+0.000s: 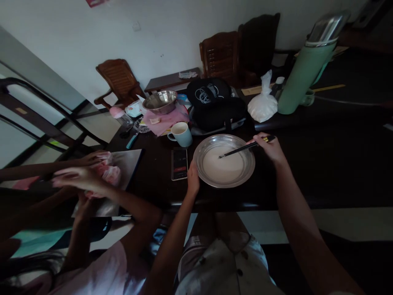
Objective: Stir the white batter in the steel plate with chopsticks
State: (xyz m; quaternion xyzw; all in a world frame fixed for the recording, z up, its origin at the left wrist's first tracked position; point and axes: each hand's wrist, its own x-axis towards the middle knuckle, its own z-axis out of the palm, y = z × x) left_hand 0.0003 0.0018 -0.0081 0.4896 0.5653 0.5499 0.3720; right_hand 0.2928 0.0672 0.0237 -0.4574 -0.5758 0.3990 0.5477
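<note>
A shallow metal bowl (202, 176) stands on the dark table, with a whitish mixture (225, 166) inside. My left hand (193, 178) is closed on the bowl's left rim. Dark chopsticks (242, 148) are gripped in my right hand (268, 147) above the bowl's right side, their tips down in the mixture. A phone (179, 164) with a lit screen lies just left of the bowl. Behind the phone is a pale blue mug (181, 134).
At left, other people's hands (82, 179) work over raw meat (107, 174) on a board (130, 159). A black bag (215, 106), a second metal bowl (160, 102), a tied bag of white powder (262, 107) and a tall green thermos (307, 73) stand behind. A teal-handled knife (132, 141) lies left.
</note>
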